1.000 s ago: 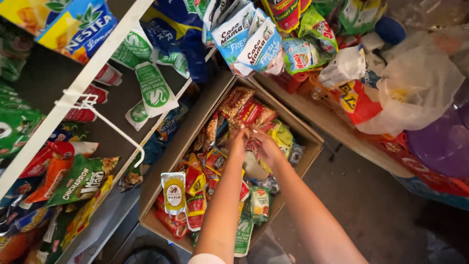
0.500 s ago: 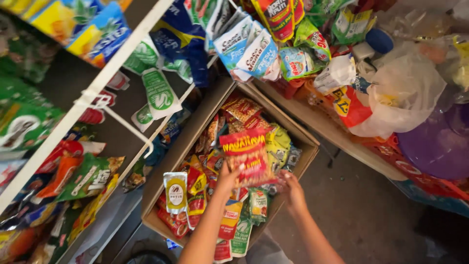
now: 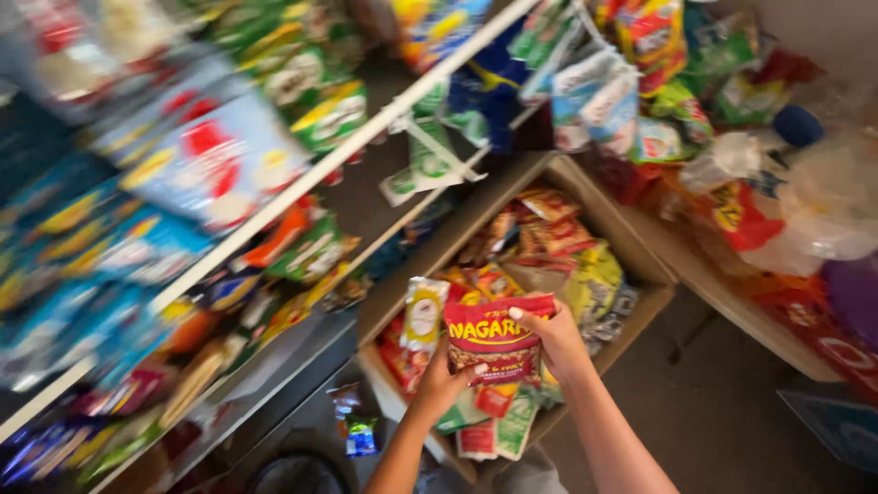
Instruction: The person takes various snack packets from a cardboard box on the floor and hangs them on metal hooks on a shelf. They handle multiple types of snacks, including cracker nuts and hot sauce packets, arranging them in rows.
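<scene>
Both of my hands hold a red snack packet (image 3: 494, 340) with yellow lettering, lifted above an open cardboard box (image 3: 640, 265). My left hand (image 3: 441, 384) grips its lower left corner. My right hand (image 3: 556, 337) grips its right edge near the top. The box below is full of several small snack packets in red, yellow and green. A yellow and white sachet (image 3: 422, 314) stands upright in the box just left of the red packet.
White wire shelves (image 3: 302, 192) on the left carry many packets, blurred by camera motion. More packets hang at the top right (image 3: 594, 91). A clear plastic bag (image 3: 823, 206) lies on a wooden ledge at the right. Grey floor (image 3: 732, 421) shows at the lower right.
The red packet has come up out of the box and nearer to me, with both hands now on it. The view has swung left and blurred the shelves.
</scene>
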